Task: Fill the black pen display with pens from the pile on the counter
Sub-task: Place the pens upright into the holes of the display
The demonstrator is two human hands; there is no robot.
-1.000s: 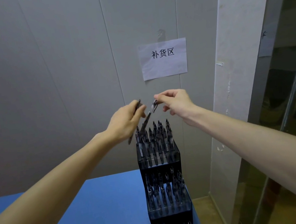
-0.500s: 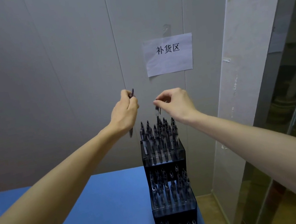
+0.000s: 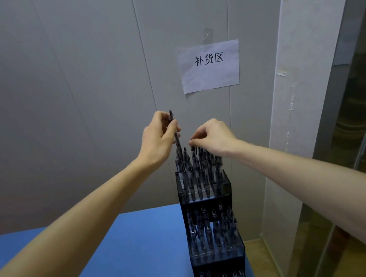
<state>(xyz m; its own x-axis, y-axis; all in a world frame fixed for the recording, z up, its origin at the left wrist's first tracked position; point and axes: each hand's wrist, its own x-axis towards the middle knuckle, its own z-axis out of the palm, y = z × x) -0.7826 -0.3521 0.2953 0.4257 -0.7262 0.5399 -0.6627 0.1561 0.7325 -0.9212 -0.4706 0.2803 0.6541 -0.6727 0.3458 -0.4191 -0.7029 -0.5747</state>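
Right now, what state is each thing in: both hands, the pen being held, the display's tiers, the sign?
Left hand: grips a pen, above the top tier.
Pen: near upright, not yet in a slot.
Right hand: fingertips pinch a pen top in the top tier.
Black pen display: upright on the blue counter; three visible tiers hold pens.
Paper sign: stuck flat on the wall.

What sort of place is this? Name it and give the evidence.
Likely a shop's restocking corner: a paper sign reading 补货区 (restocking area), a tiered black pen display packed with pens, standing on a blue counter.
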